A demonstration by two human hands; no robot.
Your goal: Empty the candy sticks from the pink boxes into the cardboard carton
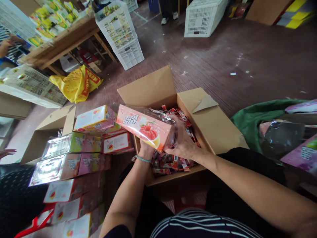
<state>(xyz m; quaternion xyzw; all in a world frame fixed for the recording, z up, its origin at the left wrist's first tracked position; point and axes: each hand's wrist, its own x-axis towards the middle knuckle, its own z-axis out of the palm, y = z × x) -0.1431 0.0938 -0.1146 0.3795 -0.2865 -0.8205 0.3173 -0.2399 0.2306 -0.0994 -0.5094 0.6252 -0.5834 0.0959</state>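
I hold a long pink box (143,127) with a grapefruit picture and a clear plastic end over an open cardboard carton (210,122). My left hand (146,149) grips the pink box from underneath, a bead bracelet on its wrist. My right hand (182,140) is wrapped round the box's clear right end. The carton is filled with several small red-and-white candy packets (170,163).
A stack of like pink boxes (74,165) stands at my left beside another open carton (49,129). A yellow bag (75,84), white crates (123,36), a wooden table (64,38) and a green bag (250,120) surround me. Another person's fingers (7,152) show at far left.
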